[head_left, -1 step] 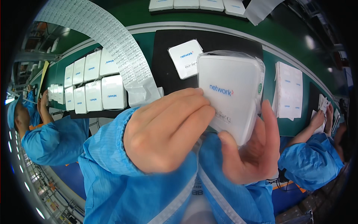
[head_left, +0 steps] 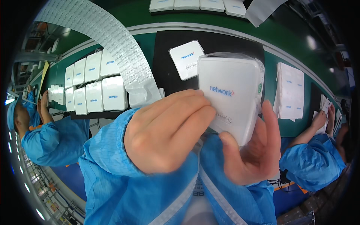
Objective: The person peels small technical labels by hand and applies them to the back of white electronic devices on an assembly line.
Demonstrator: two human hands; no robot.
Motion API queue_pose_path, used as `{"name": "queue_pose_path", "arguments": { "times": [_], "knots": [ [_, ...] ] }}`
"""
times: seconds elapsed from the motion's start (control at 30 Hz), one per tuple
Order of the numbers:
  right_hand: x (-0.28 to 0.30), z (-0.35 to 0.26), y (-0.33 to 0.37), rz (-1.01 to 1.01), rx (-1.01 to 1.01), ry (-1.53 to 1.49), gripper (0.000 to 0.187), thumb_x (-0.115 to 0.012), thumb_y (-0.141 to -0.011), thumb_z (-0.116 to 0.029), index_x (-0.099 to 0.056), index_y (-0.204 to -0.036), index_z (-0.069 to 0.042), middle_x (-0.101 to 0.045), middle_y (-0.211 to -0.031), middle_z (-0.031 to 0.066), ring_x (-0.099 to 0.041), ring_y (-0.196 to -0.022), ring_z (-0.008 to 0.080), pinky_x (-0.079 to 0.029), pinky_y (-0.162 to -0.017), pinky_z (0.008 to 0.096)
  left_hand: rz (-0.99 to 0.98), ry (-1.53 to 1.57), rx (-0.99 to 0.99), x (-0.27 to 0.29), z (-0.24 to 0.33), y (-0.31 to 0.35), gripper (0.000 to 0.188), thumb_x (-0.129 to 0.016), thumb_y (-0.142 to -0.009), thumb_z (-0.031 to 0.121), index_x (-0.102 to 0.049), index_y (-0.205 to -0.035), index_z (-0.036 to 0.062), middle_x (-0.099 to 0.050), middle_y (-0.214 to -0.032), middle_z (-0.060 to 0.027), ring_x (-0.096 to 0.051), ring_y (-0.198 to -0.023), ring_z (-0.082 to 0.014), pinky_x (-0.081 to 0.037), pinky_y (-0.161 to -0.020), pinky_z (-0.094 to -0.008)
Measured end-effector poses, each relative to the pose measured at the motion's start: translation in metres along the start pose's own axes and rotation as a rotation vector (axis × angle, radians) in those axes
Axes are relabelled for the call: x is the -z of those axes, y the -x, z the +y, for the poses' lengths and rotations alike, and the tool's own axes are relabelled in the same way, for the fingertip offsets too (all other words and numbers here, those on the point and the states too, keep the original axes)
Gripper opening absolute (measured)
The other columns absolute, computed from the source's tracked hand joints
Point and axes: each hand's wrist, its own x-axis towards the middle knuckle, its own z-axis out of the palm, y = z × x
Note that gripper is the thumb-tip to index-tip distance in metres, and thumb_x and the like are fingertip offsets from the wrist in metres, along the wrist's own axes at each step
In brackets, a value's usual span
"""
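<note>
A flat white box-shaped device in clear plastic film is held up in front of me, with blue print on its face and a green sticker at its right edge. My left hand grips its lower left edge, the fingers pressed together. Around the lower right side curls my right hand, thumb on the near corner and fingers behind; part of its grip is hidden. Behind, a second white device lies on a black mat.
Several white devices stand in rows at left, beside a long label strip. White printed sheets are stacked at right. More devices lie at the far edge. Co-workers in blue sit on both sides, one at right.
The held device has tipped very slightly, its upper edge a little lower. Both hands keep nearly the same place and grip.
</note>
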Motion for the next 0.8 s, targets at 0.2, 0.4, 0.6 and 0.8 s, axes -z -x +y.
{"name": "queue_pose_path", "arguments": {
  "times": [0.2,0.4,0.6,0.8],
  "knots": [
    [0.004,0.004,-0.004,-0.034,-0.138,-0.188,0.071,-0.077,-0.081,0.010,-0.043,-0.143,0.014,-0.066,-0.124,0.0302,-0.067,-0.114,0.0334,-0.057,-0.095,0.0378,-0.011,0.024,0.078,0.004,-0.003,0.006,0.023,-0.075,-0.074,-0.005,-0.074,-0.097,-0.0012,-0.073,-0.105,-0.0156,-0.074,-0.090,-0.0275,-0.062,-0.074,-0.0306],
    [0.006,0.020,-0.010,-0.035,-0.442,-0.560,0.069,-0.064,-0.088,0.015,-0.035,-0.150,0.011,-0.067,-0.121,0.0293,-0.066,-0.116,0.0296,-0.055,-0.095,0.0346,0.028,0.103,0.135,0.002,-0.007,0.015,0.027,-0.079,-0.073,-0.008,-0.072,-0.098,-0.0010,-0.073,-0.105,-0.0154,-0.074,-0.094,-0.0281,-0.061,-0.079,-0.0313],
    [0.009,0.029,-0.010,-0.038,-0.444,-0.651,0.069,-0.064,-0.089,0.013,-0.033,-0.151,0.010,-0.067,-0.121,0.0290,-0.067,-0.114,0.0281,-0.055,-0.095,0.0332,0.051,0.163,0.114,-0.003,-0.011,0.016,0.034,-0.082,-0.070,-0.006,-0.070,-0.102,-0.0011,-0.070,-0.108,-0.0165,-0.070,-0.104,-0.0327,-0.060,-0.088,-0.0386],
    [0.010,0.034,-0.010,-0.069,-0.441,-0.686,0.068,-0.062,-0.089,0.013,-0.034,-0.150,0.009,-0.067,-0.122,0.0286,-0.067,-0.115,0.0278,-0.055,-0.096,0.0335,0.074,0.173,0.158,-0.007,-0.008,0.018,0.034,-0.083,-0.070,-0.004,-0.071,-0.102,-0.0004,-0.070,-0.111,-0.0165,-0.070,-0.106,-0.0336,-0.058,-0.090,-0.0407]
  ]
}}
